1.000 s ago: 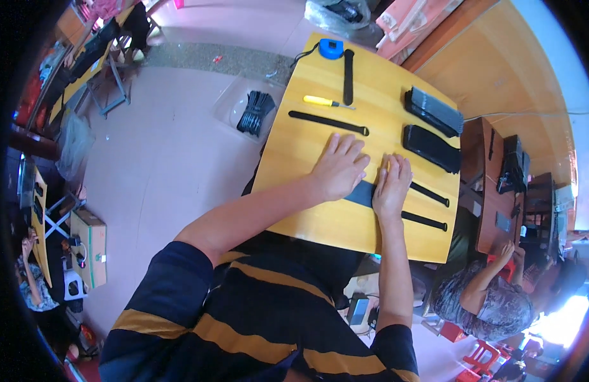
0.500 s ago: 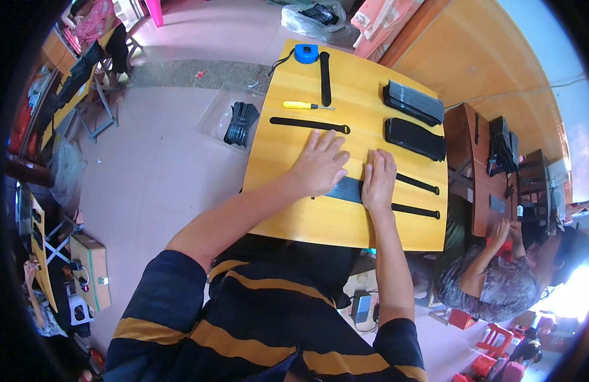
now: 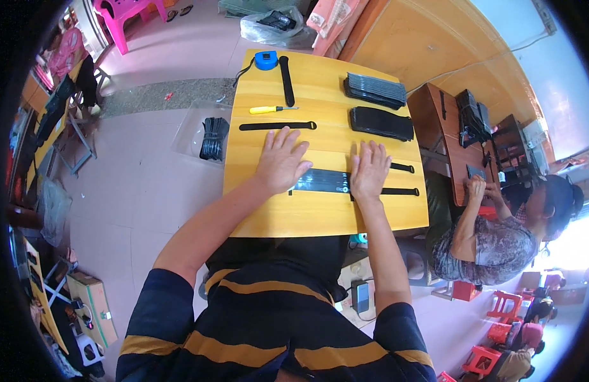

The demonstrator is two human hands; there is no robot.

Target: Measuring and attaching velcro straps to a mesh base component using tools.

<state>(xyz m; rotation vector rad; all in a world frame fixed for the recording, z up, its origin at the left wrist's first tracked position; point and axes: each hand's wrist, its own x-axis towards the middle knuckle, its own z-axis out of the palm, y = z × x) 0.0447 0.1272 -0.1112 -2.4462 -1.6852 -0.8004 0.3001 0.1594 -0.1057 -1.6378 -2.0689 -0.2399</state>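
A flat, shiny dark plastic packet (image 3: 323,181) with pale printing lies near the front of the yellow tabletop (image 3: 269,219). My left hand (image 3: 283,164) rests at the packet's left end, fingers spread. My right hand (image 3: 369,172) lies flat over its right end, fingers stretched out. Past the right hand, two black straps with end loops (image 3: 401,191) stick out to the right; how they meet the packet is hidden. Just beyond my left fingertips is another black looped strap (image 3: 278,126).
At the table's far left are a blue tape measure (image 3: 266,60), an upright black strap (image 3: 287,81) and a yellow-handled screwdriver (image 3: 265,109). Stacks of grey packets (image 3: 375,91) and black ones (image 3: 381,123) sit far right. A clear bin (image 3: 186,137) stands left; a co-worker (image 3: 488,245) sits right.
My hands have moved somewhat apart, uncovering more of the packet and its printing. The whole view has shifted, so the table appears farther left.
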